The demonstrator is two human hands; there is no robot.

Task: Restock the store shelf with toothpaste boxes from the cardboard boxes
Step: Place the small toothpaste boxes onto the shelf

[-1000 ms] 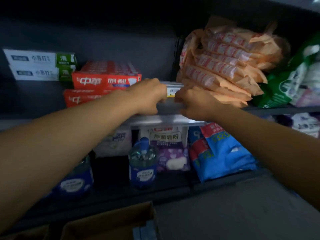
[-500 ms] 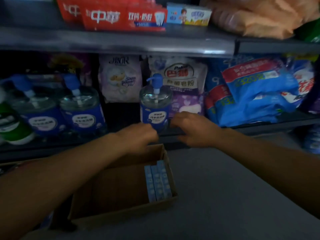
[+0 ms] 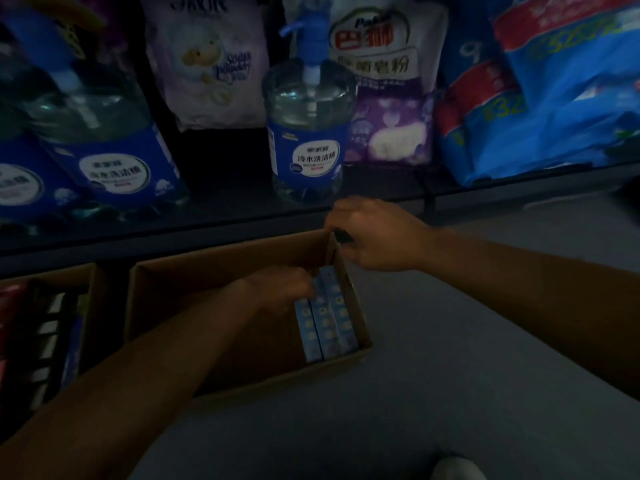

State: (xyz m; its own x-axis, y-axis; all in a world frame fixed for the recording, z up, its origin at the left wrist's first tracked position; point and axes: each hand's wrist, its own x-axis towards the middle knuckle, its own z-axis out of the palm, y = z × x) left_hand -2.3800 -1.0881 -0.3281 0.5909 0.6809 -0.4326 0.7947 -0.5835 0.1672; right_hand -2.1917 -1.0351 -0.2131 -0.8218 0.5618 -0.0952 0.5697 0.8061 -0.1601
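Both hands have dropped from in front of the lower shelf to the cardboard box (image 3: 242,348) on the grey floor (image 3: 450,375). Reaching inside, the left hand (image 3: 280,287) has its fingers on the far ends of the blue toothpaste boxes (image 3: 327,317), which stand in a row against the box's right wall; whether it actually grips one I cannot tell. Just beyond, the right hand (image 3: 375,233) curls over the far right corner of the box and holds its rim. A second carton (image 3: 45,337) sits to the left. Farther back, the dark shelf (image 3: 207,230) carries pump bottles (image 3: 308,133), soap powder bags (image 3: 207,60) and blue packs (image 3: 540,98).
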